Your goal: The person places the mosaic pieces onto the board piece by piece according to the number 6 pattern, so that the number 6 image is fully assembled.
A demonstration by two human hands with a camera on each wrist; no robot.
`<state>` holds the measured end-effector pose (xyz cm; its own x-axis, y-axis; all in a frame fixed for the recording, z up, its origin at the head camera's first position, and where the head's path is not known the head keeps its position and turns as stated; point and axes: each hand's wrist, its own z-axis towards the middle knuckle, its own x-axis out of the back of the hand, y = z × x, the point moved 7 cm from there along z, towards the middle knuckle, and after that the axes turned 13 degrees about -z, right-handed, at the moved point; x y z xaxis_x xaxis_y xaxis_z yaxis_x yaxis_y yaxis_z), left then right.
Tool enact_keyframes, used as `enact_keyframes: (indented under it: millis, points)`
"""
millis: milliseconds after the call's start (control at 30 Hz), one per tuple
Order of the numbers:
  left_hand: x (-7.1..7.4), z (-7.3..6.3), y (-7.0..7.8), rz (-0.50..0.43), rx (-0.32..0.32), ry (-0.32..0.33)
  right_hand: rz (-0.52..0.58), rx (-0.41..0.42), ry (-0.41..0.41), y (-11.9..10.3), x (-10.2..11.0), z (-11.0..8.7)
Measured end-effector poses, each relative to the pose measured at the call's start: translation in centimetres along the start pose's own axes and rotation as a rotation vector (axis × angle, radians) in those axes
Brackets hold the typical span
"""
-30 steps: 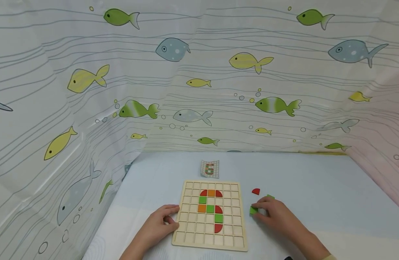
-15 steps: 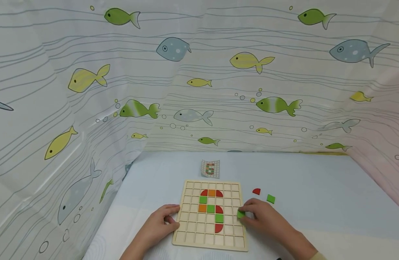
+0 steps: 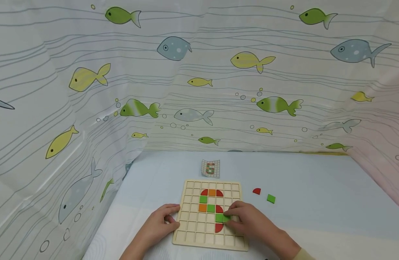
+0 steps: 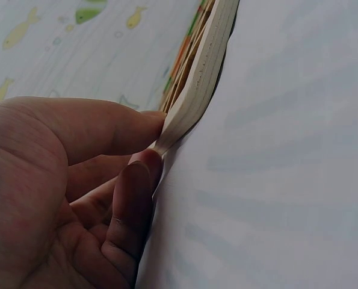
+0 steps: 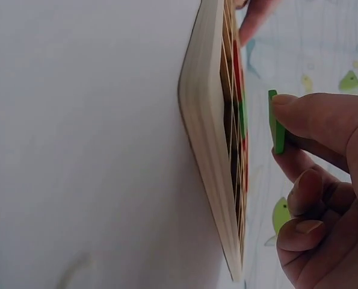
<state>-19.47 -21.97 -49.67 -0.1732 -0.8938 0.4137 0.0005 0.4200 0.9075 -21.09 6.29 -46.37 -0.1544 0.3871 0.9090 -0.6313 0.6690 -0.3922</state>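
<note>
The wooden grid board (image 3: 197, 236) lies flat, with red quarter-rounds and orange and green squares set in its cells. My left hand (image 3: 158, 222) holds the board's left edge; in the left wrist view the thumb and a finger (image 4: 133, 192) meet at the rim near its corner. Over the right half of the board, my right hand (image 3: 253, 220) pinches a green square tile (image 5: 276, 123) between thumb and fingers. The right wrist view has this tile tilted on edge, apart from the board. From the head, it overlaps the right side of a set green square (image 3: 219, 218).
A red quarter-round (image 3: 257, 191) and a green square piece (image 3: 271, 198) lie loose right of the board. Behind the board is a small pattern card (image 3: 210, 168) printed with a coloured figure. A fish-printed sheet (image 3: 225, 119) hangs round the table.
My right hand has carried the green square tile leftward from the table to over the board, uncovering the other loose green square. The left hand has stayed at the board's edge.
</note>
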Motion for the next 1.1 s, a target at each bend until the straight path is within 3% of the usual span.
enact_keyframes:
  millis: [333, 767, 1100]
  points:
    - [0.0, 0.0, -0.2, -0.016, 0.01, 0.001, -0.057, 0.102, 0.0, -2.2, -0.9, 1.1]
    - [0.0, 0.0, -0.1, -0.033, 0.013, 0.01, -0.095, 0.164, -0.027, -3.9, -2.3, 2.0]
    - [0.0, 0.0, -0.1, -0.015, 0.013, 0.015, -0.119, 0.163, -0.077, -4.2, -2.9, 2.4]
